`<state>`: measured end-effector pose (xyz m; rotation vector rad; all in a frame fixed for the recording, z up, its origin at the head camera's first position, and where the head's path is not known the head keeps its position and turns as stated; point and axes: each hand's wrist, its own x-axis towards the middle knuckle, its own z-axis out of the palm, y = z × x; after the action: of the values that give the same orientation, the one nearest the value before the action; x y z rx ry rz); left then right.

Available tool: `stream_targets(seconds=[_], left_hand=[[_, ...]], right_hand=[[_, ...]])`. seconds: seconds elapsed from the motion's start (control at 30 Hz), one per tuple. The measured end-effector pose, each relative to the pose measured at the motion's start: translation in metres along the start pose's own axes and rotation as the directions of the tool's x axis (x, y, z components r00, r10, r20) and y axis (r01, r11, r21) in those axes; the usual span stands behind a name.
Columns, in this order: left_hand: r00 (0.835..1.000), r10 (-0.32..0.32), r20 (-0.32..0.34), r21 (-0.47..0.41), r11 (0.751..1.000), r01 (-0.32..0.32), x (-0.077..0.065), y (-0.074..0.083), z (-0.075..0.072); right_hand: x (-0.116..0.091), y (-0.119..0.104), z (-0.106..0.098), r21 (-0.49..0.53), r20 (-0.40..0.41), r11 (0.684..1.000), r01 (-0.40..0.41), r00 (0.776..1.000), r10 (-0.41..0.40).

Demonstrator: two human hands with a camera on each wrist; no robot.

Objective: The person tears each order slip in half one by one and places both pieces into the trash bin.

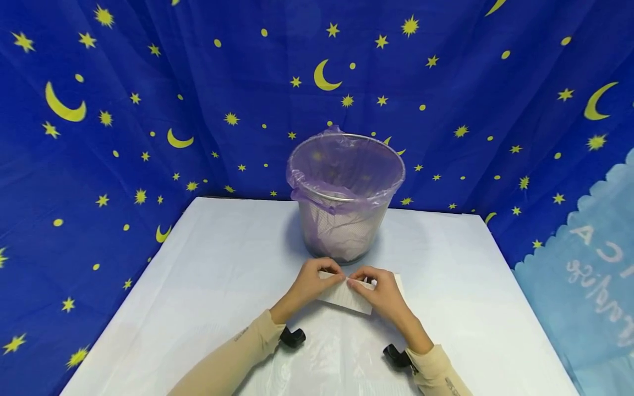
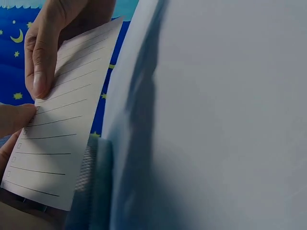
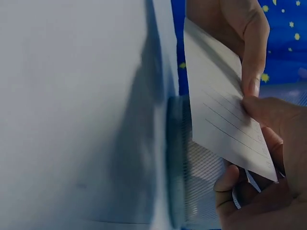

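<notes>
My left hand (image 1: 317,282) and right hand (image 1: 381,291) meet at the upper edge of a lined paper sheet (image 1: 344,298), each pinching it between thumb and fingers. The thumb tips nearly touch. In the left wrist view the sheet (image 2: 62,129) shows ruled lines with small checkboxes along one side. The right wrist view has the same sheet (image 3: 225,105) tilted, its lower corner by the right hand's curled fingers (image 3: 228,179). A thin curved edge shows among those fingers, too covered to identify. Just beyond the hands stands a mesh wastebasket (image 1: 342,231).
A purple bag (image 1: 317,184) lines the wastebasket and folds over its rim. White covering lies on the table (image 1: 238,247). Behind hangs a blue star-and-moon curtain (image 1: 257,71), with a light-blue lettered panel (image 1: 589,264) at right. Black wrist cameras (image 1: 293,337) sit below the hands.
</notes>
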<state>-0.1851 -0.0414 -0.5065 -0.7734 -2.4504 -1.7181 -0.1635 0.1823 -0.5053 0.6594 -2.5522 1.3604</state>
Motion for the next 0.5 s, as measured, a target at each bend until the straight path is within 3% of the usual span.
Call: stream_targets(seconds=[0.13, 0.5], left_hand=[[0.999, 0.051, -0.01, 0.013, 0.999, -0.05, 0.006, 0.01, -0.006], [0.999, 0.046, 0.0, 0.001, 0.999, -0.046, 0.015, 0.03, -0.018]], right_hand=[[0.007, -0.012, -0.008, -0.025, -0.01, 0.999, 0.032, 0.999, -0.032], [0.019, -0.03, -0.021, -0.065, -0.029, 0.993, 0.096, 0.995, -0.098]])
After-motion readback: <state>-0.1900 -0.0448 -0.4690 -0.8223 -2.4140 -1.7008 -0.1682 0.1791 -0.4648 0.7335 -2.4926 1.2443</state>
